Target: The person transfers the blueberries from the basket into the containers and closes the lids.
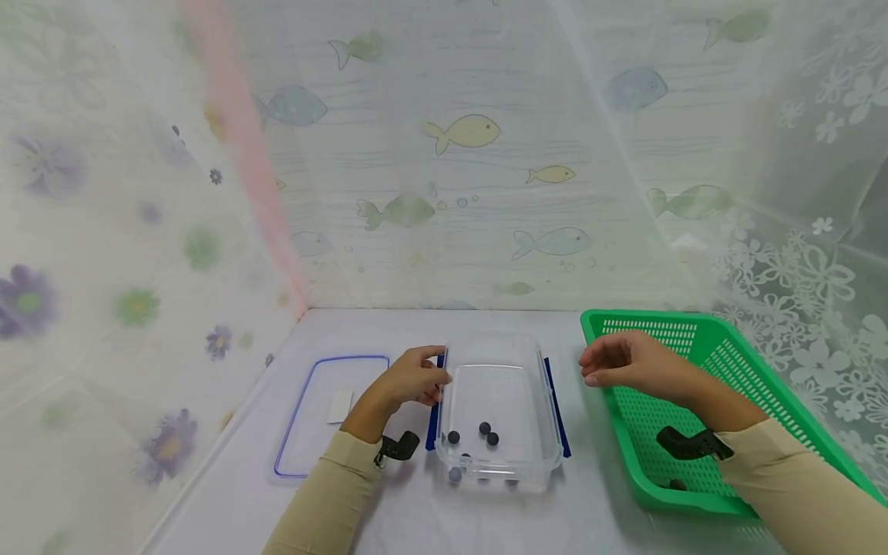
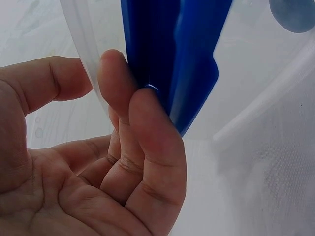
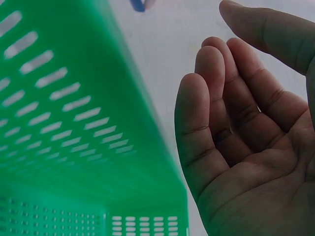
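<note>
Head view: on the white table (image 1: 590,462), one clear box (image 1: 492,393) with two blue latches (image 1: 558,412), one along each long side. In the box, three dark balls (image 1: 492,438) plainly countable, several more blurred behind its near wall, number impossible to tell. Left of it, one lid (image 1: 305,432); right of it, one green basket (image 1: 638,416) with one dark ball (image 1: 677,485) at the near end. Left hand (image 1: 412,376) pinching the box's left side, thumb at the rim; right hand (image 1: 641,366) half open, above the basket's left rim.

Left wrist view: fingers bent against one latch, thumb against the clear wall.

Right wrist view: four fingers loosely bent, thumb well apart, nothing held; basket wall near the fingers.
</note>
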A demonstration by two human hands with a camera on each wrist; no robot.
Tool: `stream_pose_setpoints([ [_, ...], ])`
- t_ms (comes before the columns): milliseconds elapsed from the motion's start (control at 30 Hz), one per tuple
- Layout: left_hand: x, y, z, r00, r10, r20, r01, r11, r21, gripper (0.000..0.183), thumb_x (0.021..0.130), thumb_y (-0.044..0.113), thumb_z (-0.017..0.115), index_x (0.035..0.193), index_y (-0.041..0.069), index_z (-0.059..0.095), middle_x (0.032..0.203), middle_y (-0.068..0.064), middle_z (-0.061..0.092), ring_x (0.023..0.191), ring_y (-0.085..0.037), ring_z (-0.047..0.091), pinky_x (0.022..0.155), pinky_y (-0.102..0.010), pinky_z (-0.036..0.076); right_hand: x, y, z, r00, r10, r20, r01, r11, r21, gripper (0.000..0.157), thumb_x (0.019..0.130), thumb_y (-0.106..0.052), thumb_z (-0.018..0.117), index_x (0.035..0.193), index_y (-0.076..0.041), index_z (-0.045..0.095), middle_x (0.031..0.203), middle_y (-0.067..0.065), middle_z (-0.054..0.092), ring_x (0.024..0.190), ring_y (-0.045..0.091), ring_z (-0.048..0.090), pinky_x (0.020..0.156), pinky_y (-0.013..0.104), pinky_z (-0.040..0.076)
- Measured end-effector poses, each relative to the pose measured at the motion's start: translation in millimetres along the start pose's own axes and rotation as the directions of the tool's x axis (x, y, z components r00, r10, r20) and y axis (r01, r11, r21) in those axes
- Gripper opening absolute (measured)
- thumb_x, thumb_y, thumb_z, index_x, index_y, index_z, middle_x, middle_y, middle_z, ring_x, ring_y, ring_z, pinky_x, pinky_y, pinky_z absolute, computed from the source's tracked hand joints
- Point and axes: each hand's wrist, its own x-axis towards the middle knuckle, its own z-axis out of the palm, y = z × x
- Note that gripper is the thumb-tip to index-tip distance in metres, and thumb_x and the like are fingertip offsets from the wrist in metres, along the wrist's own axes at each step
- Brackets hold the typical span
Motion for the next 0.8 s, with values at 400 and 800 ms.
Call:
stream_pose_setpoints([
  [400,-1.3,1.7,1.2,1.0,0.004,0.003,-0.005,1.0,0.003,0.072,0.095,0.016,0.07,0.16,0.008,0.038,0.103,-0.018,0.064,0.067,-0.019,0.067,0.067,-0.033,0.062,-34,24,-14.2,0.999,0.034,0.024,-0.033,0.999,-0.028,0.028,0.097,-0.019,0.074,0.115,0.001,0.068,0.105,0.014,0.073,0.09,0.023,0.071,0.078,0.037,0.061],
  [800,-3.4,3.1,1.8,1.0,0.004,-0.006,-0.004,1.0,0.002,0.073,0.094,0.017,0.071,0.159,0.008,0.039,0.101,-0.017,0.064,0.066,-0.019,0.066,0.066,-0.033,0.062,-49,53,-24.4,0.947,0.186,0.263,-0.204,0.978,0.046,0.03,0.107,-0.02,0.058,0.121,0.006,0.065,0.091,0.012,0.066,0.079,0.02,0.062,0.072,0.041,0.059],
])
